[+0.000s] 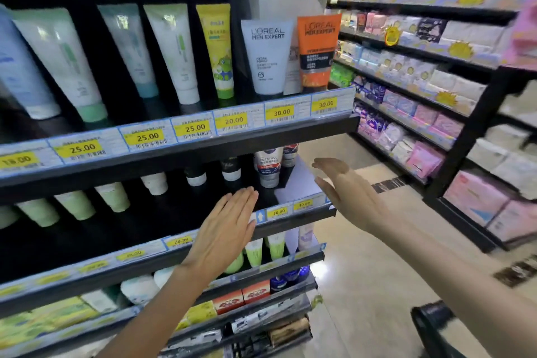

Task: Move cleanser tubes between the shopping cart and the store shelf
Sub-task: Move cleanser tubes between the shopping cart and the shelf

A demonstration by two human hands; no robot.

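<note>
Cleanser tubes stand cap-down in a row on the upper black shelf (186, 148): a white and green tube (62, 64), a yellow tube (218, 46), a pale grey L'Oreal tube (268, 57) and an orange L'Oreal tube (316, 49). One shelf lower stands a silver oil-control tube (268, 167) among several white-capped tubes. My left hand (225, 229) is flat with fingers together, in front of that lower shelf's edge and empty. My right hand (347, 192) is open at the shelf's right end, holding nothing. A dark cart part (433, 320) shows at the bottom right.
Lower shelves hold green tubes (255, 251), red boxes (242, 298) and yellow packs. Yellow price tags (194, 127) line the shelf edges. Across the beige tiled aisle (363, 270), a black rack (453, 160) carries pink, white and blue soft packs.
</note>
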